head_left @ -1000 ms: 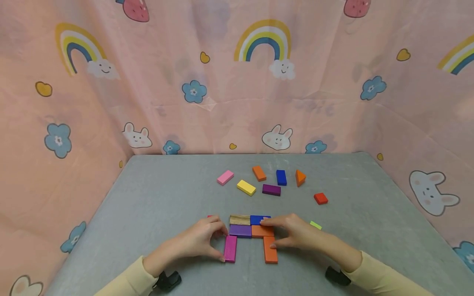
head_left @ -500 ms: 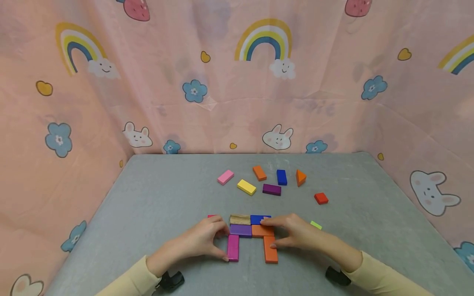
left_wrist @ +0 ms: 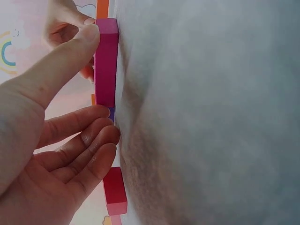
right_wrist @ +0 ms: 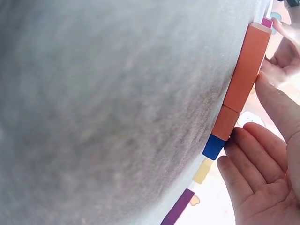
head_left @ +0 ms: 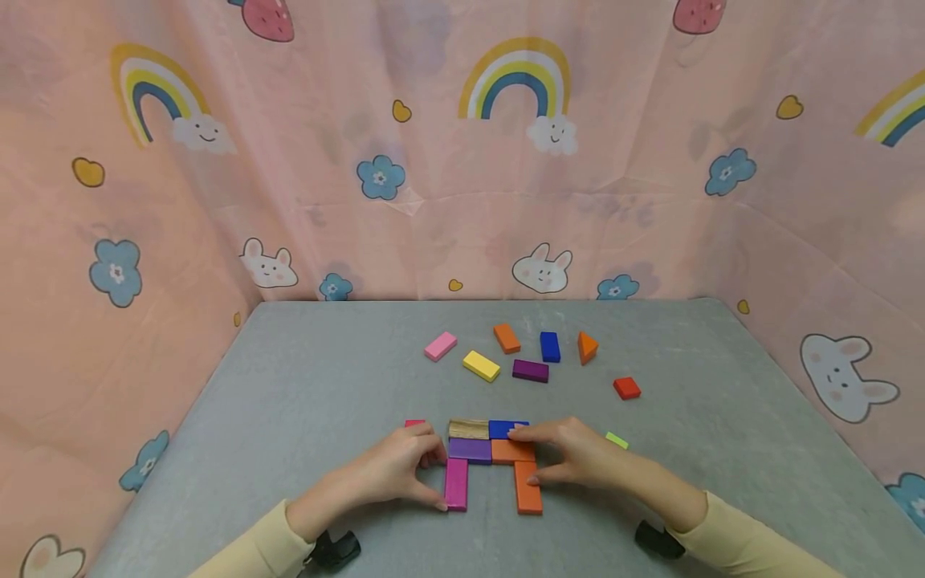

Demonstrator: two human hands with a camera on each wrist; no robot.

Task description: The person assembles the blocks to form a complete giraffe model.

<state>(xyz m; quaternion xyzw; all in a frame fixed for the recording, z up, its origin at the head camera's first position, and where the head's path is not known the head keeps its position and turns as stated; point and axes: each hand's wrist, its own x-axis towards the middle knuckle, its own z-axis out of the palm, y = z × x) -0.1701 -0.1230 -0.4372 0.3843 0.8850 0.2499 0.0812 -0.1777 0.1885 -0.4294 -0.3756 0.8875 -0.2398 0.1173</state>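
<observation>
We see the left hand (head_left: 393, 470) pinching the long magenta wooden block (head_left: 456, 484) that lies flat on the grey felt-covered table (head_left: 303, 385): the thumb sits at the block's near end and the fingers curl against its far end, as the left wrist view (left_wrist: 106, 63) shows plainly. The block lies lengthwise toward us, its far end touching the flat purple wooden block (head_left: 470, 449) above it. A small red block (head_left: 415, 423) peeks out just beyond the left hand's knuckles.

The right hand (head_left: 571, 457) rests on the neighbouring pieces with fingers nearly straight: its fingertips touch the blue wooden block (head_left: 503, 428) and the short orange wooden block (head_left: 511, 451), and its thumb presses the side of the long orange wooden block (head_left: 528, 487). In the right wrist view (right_wrist: 246, 65) that long orange block lies just in front of the thumb. A pale natural wood block (head_left: 468, 429) sits left of the blue one, touching it.

Compared with a second ago, the magenta block has slid a little to the right and squared up under the purple one. The right hand and its blocks have not moved.

Farther back lie loose pieces: a pink block (head_left: 440, 346), a yellow block (head_left: 481, 366), and an orange triangle (head_left: 586, 347).
</observation>
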